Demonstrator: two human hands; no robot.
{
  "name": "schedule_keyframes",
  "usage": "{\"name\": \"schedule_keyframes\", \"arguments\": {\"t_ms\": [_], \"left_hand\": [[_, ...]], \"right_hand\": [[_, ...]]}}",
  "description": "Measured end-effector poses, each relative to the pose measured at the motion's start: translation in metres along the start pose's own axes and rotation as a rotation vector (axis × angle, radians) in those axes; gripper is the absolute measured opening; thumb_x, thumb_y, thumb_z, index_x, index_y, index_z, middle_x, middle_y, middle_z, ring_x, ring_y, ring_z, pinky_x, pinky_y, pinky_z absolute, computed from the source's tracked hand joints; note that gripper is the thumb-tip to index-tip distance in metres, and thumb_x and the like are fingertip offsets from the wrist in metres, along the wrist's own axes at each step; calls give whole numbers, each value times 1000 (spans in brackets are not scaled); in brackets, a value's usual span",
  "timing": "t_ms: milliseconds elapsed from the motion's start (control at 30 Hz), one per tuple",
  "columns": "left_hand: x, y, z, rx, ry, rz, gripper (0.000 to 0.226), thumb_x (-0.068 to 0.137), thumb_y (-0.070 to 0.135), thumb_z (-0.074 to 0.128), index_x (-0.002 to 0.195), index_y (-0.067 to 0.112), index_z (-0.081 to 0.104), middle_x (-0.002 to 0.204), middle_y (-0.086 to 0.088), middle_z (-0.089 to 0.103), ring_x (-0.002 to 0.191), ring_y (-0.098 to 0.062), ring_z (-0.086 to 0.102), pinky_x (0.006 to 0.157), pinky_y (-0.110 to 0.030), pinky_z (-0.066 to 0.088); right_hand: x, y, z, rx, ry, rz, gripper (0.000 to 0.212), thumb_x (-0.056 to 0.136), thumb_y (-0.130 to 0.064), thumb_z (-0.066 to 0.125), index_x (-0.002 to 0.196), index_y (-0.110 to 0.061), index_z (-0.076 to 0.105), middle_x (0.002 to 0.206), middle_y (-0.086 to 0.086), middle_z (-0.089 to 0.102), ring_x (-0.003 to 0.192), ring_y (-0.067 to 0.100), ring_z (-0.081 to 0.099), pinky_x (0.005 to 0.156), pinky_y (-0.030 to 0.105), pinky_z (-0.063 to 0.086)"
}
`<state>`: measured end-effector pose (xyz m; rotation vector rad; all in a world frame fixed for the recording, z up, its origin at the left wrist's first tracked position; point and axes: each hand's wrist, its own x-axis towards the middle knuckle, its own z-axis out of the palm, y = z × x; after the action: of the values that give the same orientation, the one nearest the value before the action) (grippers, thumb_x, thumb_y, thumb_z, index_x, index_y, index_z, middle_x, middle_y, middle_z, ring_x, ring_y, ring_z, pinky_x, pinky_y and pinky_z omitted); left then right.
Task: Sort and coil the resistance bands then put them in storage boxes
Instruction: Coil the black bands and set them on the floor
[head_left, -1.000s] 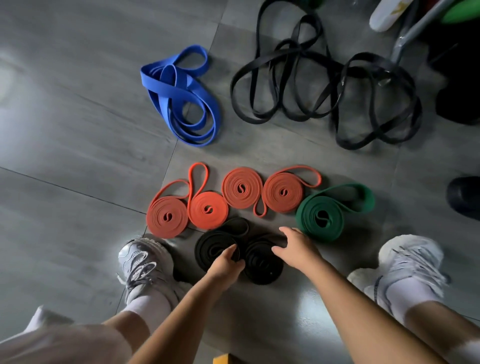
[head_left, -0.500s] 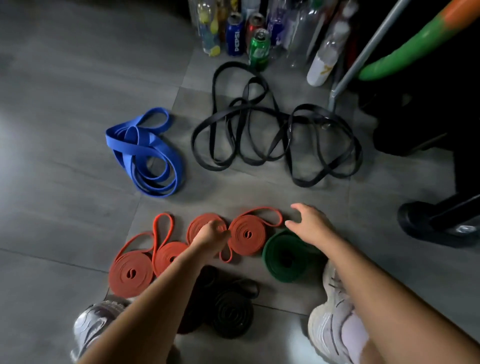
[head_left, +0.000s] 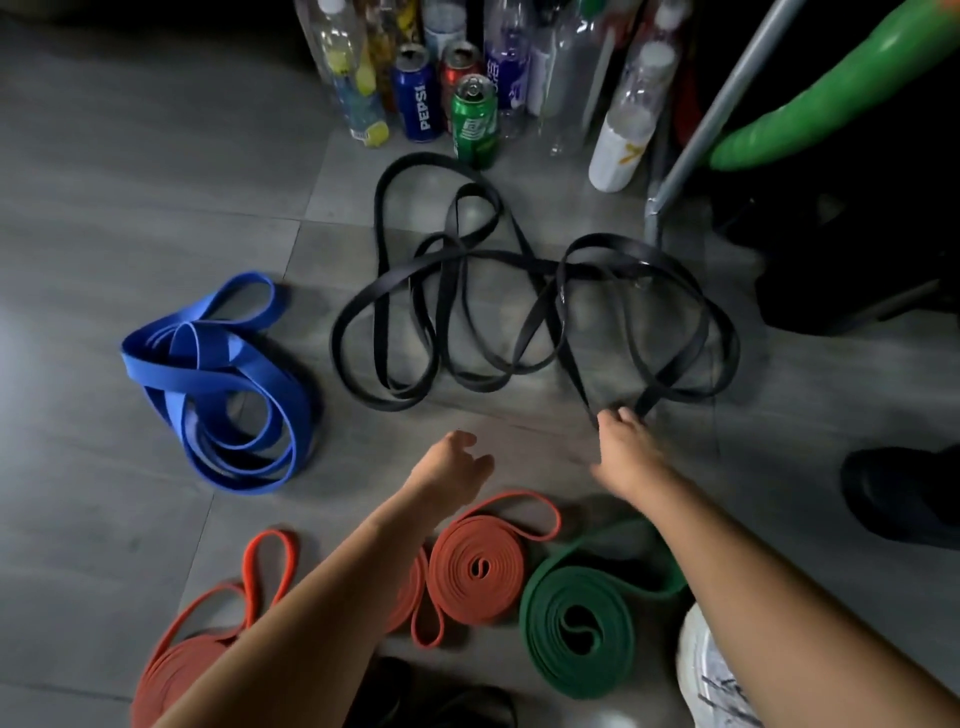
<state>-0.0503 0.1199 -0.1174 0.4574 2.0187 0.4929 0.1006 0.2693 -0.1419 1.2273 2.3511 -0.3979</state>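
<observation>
Grey floor (head_left: 156, 182), right grip (head_left: 626, 447) at tangled black band (head_left: 395, 404)

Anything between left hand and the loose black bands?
Head view: only bare floor between the left hand and the loose black bands.

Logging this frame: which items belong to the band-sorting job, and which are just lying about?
Job: loose black bands, loose blue band, coiled orange bands, coiled green band; right hand at the black bands' near loop, left hand empty.
Lying about: drink cans, plastic bottles, metal pole, green tube.
</observation>
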Motion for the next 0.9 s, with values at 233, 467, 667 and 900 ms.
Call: {"name": "schedule_keyframes", "arguments": {"t_ms": [233,467,667,900], "left_hand": [[-72,15,-13,158,-1,90,66,87,28,62,144,17,31,135,-10,51,114,-25,56,87,-29,46],[-182,114,-65,61,218,434,90,82,21,66,148,39,8,138,-11,29,103,-30,60,97,-38,46],[-283,185,-120,-81,350,704,25,93,17,50,118,18,54,110,-10,57,92,-28,62,86,-43,52],[-402,202,-165,-481,331,751,17,89,8,58,84,18,46,81,-8,62,57,-20,61,63,-34,53]], "right_hand": [[-61,-9,-84,192,382,-318,26,86,-30,62,106,-14,62,102,5,62,100,27,56,75,32,37],[-160,-29,-222,531,507,-508,21,81,-22,70,97,-11,66,87,-3,54,76,15,54,68,23,36],[-257,-46,-327,561,632,-712,14,78,-20,68,85,-25,58,83,-12,48,80,9,51,71,23,38],[-324,-53,-354,711,528,-529,64,68,-32,82,124,-20,52,102,-8,55,88,6,55,79,21,42]]}}
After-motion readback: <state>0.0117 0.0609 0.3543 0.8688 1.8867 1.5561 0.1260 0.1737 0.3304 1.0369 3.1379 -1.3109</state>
